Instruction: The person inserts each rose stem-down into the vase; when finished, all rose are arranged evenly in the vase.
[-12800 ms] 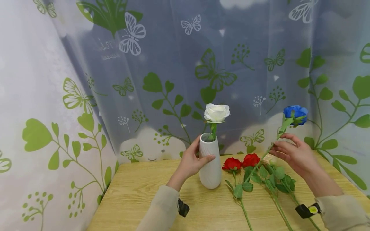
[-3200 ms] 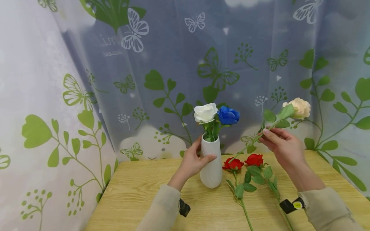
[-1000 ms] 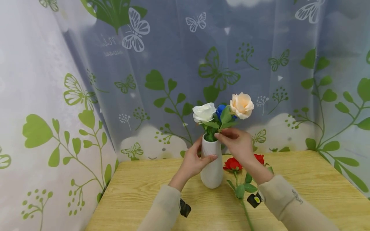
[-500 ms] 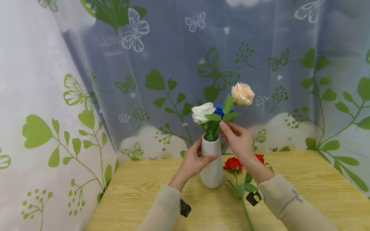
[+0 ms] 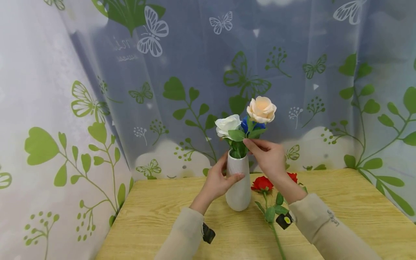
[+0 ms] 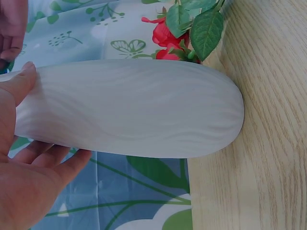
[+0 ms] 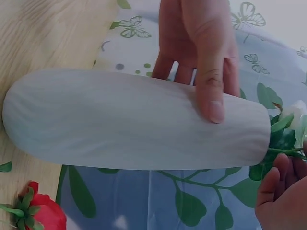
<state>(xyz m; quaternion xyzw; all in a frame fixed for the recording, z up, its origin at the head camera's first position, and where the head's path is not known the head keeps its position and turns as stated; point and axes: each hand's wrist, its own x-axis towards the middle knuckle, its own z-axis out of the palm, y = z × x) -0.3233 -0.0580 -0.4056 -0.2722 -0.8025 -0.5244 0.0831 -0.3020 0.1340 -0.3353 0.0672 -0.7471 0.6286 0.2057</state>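
Note:
A white ribbed vase (image 5: 238,187) stands upright on the wooden table, and my left hand (image 5: 218,182) grips its upper part, thumb across the front. In the right wrist view that thumb lies along the vase (image 7: 134,120) near its mouth. Just above the rim, my right hand (image 5: 269,159) pinches the stem of a peach rose (image 5: 261,109), whose lower stem goes down among the other stems at the mouth. A white rose (image 5: 228,125) leans left in the vase. Behind the peach bloom, a blue rose (image 5: 249,124) is partly hidden.
Right of the vase, a red rose (image 5: 262,184) lies on the table (image 5: 156,216), its stem toward the front edge. A second red rose (image 5: 292,177) is mostly hidden behind my right forearm. A patterned curtain (image 5: 195,54) hangs behind and at both sides.
Since the earliest frame, the blue rose has gone into the vase, and the peach rose has come from the table to the vase mouth. Just now its bloom has shifted left. My left hand stays put.

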